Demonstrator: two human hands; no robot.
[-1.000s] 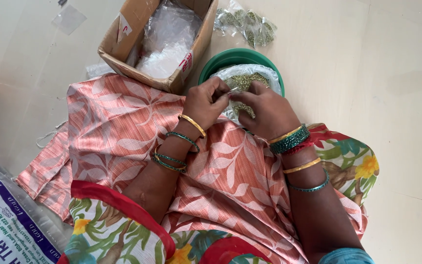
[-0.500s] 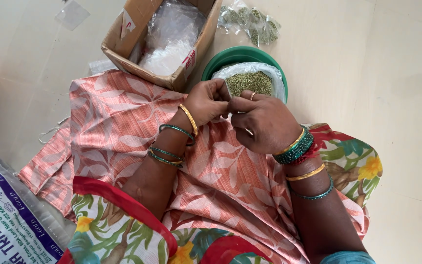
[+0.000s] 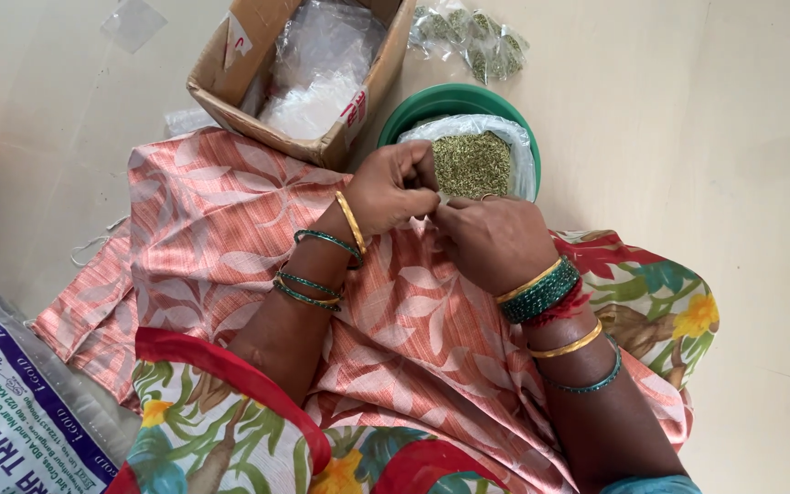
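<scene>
1. Floor (image 3: 761, 183), pale and smooth, carries everything; the person sits on it with all supplies set on the far side, within arm's reach.
2. Cloth (image 3: 230, 238), peach with a leaf print, is spread over the lap and runs out to the left, probably to catch anything that drops.
3. Printed sack (image 3: 11, 412), white and blue, lies at the near left edge, apart from the work.
4. Cardboard box (image 3: 230, 82) stands at the far left with its flaps open, holding clear plastic bags (image 3: 322, 64), so they can be picked out from above.
5. Green bowl (image 3: 450, 101) sits just right of the box and directly beyond the hands; a plastic liner in it holds greenish seeds (image 3: 473, 165).
6. Small filled packets (image 3: 473, 37) lie in a cluster on the floor beyond the bowl, well clear of the hands.
7. Left hand (image 3: 395, 187) and right hand (image 3: 491, 240) meet at the bowl's near rim, fingertips touching. Each grip is pinched closed on something small between them; what it is I cannot tell. Held over the lap cloth beside the bowl, any spill would stay contained.
8. Bangles, gold and green, ring both wrists.
</scene>
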